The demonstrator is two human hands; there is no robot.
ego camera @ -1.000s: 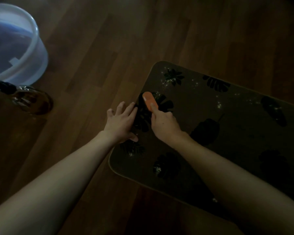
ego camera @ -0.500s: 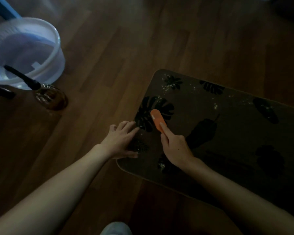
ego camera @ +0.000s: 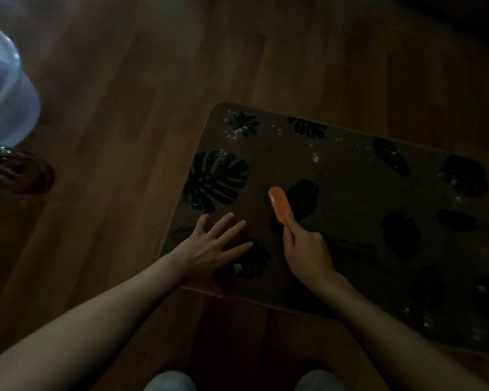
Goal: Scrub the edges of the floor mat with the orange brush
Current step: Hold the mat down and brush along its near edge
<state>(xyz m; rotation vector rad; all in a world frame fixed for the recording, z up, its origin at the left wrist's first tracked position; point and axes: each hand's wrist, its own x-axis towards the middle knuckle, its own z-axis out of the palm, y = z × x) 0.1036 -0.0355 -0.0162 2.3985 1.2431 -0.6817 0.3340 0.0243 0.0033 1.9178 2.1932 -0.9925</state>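
Two hands on floor mat [ego camera: 350, 198], left hand [ego camera: 209, 246] flat, right hand [ego camera: 305, 249] gripping orange brush [ego camera: 278, 203]

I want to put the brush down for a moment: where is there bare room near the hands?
Bare wood floor lies between the mat and the bucket. More shows along the mat's near edge, between the forearms. The mat's near-left corner is crowded: left hand flat, right hand gripping the orange brush.
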